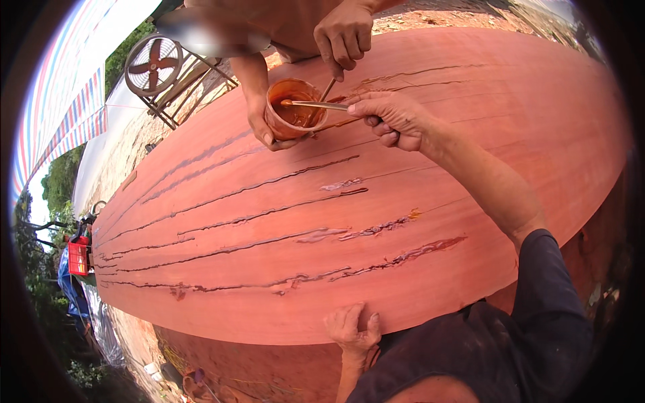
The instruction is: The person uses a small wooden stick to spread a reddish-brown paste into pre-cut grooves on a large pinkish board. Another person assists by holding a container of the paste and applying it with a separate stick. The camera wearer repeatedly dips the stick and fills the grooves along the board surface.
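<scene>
Stretched across the slab, my right hand (393,121) grips a thin flat stick (321,105), whose far end is over the mouth of a plastic cup (270,114) with a reddish-brown paste (293,115) inside. A person opposite holds this cup in one hand (261,124) and a second stick (327,90) in the other hand (344,37). My left hand (353,327) rests on the near edge of the large reddish wooden slab (403,295), fingers apart and holding nothing. Dark, glossy lines of filler (410,255) run along cracks in the slab.
The slab spreads across most of the view. Beyond its left end are a standing fan (153,65) on a metal frame, a red crate (78,256) and a striped tarp (60,87). Dirt ground and small containers (153,371) lie at the lower left.
</scene>
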{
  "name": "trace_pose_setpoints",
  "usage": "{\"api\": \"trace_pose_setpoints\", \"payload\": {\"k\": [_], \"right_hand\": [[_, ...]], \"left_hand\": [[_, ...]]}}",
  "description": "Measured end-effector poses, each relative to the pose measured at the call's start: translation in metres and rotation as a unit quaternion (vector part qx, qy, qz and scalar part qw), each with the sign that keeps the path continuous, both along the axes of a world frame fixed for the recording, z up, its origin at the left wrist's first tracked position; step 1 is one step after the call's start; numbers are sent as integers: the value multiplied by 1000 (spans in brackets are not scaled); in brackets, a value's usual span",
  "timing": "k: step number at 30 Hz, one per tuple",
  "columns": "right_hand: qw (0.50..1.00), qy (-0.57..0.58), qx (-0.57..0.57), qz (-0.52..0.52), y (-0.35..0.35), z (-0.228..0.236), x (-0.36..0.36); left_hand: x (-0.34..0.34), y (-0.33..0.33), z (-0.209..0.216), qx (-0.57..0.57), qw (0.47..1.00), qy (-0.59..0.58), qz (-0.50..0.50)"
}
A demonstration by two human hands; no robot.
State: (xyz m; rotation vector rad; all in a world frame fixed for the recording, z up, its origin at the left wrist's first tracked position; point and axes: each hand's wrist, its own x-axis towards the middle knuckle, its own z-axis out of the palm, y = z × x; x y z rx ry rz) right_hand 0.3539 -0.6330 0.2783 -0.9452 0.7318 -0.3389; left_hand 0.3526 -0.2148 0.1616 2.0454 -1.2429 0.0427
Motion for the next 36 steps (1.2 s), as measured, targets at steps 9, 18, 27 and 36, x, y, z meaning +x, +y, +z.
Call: {"api": "trace_pose_setpoints", "payload": {"k": [9,18,27,36], "right_hand": [[998,25,-53,-22,2,-9,-2],[990,69,-119,-20,1,-5,-12],[985,-14,-168,-33,0,6,-47],[982,-26,-180,-46,22,4,-145]], "left_hand": [[3,0,-2,-8,1000,-19,-6],[0,2,-6,1,1000,-15,-5],[-1,4,-8,5,1000,-23,-16],[1,4,-14,0,999,-40,-20]]}}
